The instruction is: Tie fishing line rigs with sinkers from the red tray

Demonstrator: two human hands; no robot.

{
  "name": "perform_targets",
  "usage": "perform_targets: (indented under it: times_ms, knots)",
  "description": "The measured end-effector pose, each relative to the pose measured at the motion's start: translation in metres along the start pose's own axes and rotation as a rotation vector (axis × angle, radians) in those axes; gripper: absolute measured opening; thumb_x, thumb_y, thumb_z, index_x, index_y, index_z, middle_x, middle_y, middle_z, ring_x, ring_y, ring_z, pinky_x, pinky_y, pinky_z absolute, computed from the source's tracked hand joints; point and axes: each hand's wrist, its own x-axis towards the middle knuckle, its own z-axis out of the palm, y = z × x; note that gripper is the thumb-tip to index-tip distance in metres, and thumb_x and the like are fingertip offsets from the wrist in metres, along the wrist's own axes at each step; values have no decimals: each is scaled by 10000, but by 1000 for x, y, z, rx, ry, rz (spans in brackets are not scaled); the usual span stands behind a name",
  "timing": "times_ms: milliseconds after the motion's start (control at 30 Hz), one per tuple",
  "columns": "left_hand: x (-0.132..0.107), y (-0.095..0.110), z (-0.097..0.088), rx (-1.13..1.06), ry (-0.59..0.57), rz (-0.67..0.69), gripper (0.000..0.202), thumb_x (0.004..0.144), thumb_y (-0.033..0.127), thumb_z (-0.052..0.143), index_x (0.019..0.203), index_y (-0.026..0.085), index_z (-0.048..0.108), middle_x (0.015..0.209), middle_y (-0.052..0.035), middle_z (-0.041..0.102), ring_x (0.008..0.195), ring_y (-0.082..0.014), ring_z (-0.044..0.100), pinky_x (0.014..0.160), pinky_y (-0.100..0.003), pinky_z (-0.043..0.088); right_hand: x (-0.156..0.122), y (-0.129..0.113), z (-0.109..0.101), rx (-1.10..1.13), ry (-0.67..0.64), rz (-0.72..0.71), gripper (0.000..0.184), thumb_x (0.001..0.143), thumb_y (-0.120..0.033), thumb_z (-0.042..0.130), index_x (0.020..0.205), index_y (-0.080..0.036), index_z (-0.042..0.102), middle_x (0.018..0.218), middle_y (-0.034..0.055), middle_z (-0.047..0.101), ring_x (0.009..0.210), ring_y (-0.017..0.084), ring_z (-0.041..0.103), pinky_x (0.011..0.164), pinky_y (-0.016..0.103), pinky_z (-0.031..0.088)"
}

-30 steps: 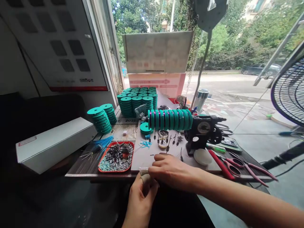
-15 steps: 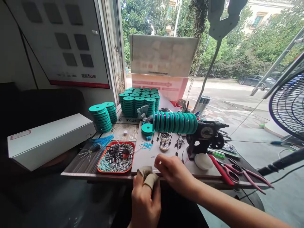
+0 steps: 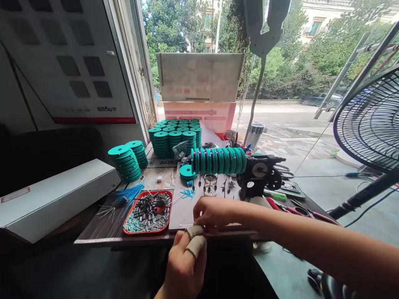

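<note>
My left hand (image 3: 187, 263), with tan wraps on two fingers, is closed in front of the table edge. Whatever it pinches is too small or hidden to name. My right hand (image 3: 213, 212) is closed just above it at the table's front edge, fingertips almost against the wrapped fingers. What lies between those fingertips does not show. Beyond the hands, a row of green spools (image 3: 218, 161) sits on the shaft of a black winding machine (image 3: 260, 174). Small dark pieces hang below the spools, in front of small round dishes (image 3: 210, 190).
A red tray (image 3: 125, 226) of small metal parts and green tubes stands left of the hands. Behind are stacked green spools (image 3: 161, 145), blue strands (image 3: 132, 195) and a long white box (image 3: 62, 197). Red-handled tools (image 3: 301, 211) lie right; a fan (image 3: 370, 124) stands beyond.
My right hand has come down and left towards my left hand, its forearm now lying more level across the table front. The camera view has turned slightly right.
</note>
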Motion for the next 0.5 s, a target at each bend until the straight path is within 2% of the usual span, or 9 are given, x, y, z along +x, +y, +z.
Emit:
perform_targets:
  times_ms: [33,133,167,200,233,267,333,400,500]
  knots:
    - [0,2,-2,-124,-67,-154,158,813,104,520,790,189,651,765,-26,646,706,-130,566,699,-191,437,-5,-1,4,-29,54,-16,156,764,-167,513,790,-108,655,510,0,576,484,80,526,529,177,387]
    - [2,9,-7,-627,-261,-779,99,754,252,608,698,172,622,677,-2,602,652,-117,521,629,-183,414,-27,5,26,-163,315,-126,169,814,-167,471,870,-112,621,853,90,632,778,134,541,719,253,393]
    - [3,11,-9,-793,-287,-957,129,704,269,650,651,162,601,628,10,570,619,-104,487,595,-174,393,-36,11,35,-228,409,-211,155,825,-174,470,858,-121,612,916,93,614,828,143,513,753,271,374]
    - [3,12,-10,-933,-290,-1091,155,651,259,685,608,156,578,586,24,538,588,-90,450,565,-166,367,-44,18,46,-365,562,-399,166,841,-185,450,820,-129,606,862,79,606,786,141,491,728,279,360]
    - [4,13,-11,-1042,-289,-1177,171,603,235,707,575,152,560,562,32,519,572,-81,427,549,-162,345,-51,27,56,-487,702,-582,200,860,-175,413,798,-134,600,747,52,579,703,127,460,673,271,339]
    - [5,14,-11,-1119,-298,-1234,178,569,208,718,557,148,551,559,33,518,567,-75,420,545,-161,333,-57,35,65,-586,784,-735,224,869,-152,383,816,-131,600,667,33,542,637,116,425,626,264,314]
    - [6,14,-11,-1208,-326,-1311,168,544,180,722,565,135,562,581,20,540,577,-75,444,558,-167,336,-63,50,81,-737,795,-894,236,868,-125,369,902,-109,603,658,29,533,592,111,401,577,264,283]
    - [6,14,-10,-1255,-341,-1345,159,544,175,722,576,122,575,602,5,558,592,-82,472,583,-178,351,-61,57,93,-800,784,-937,228,854,-115,388,935,-88,600,681,34,546,583,112,406,555,268,275]
    - [5,15,-9,-1276,-326,-1362,166,537,173,726,560,122,570,580,14,542,569,-75,462,578,-182,341,-54,59,100,-781,837,-938,213,844,-107,389,872,-89,599,645,29,531,565,112,402,533,266,273]
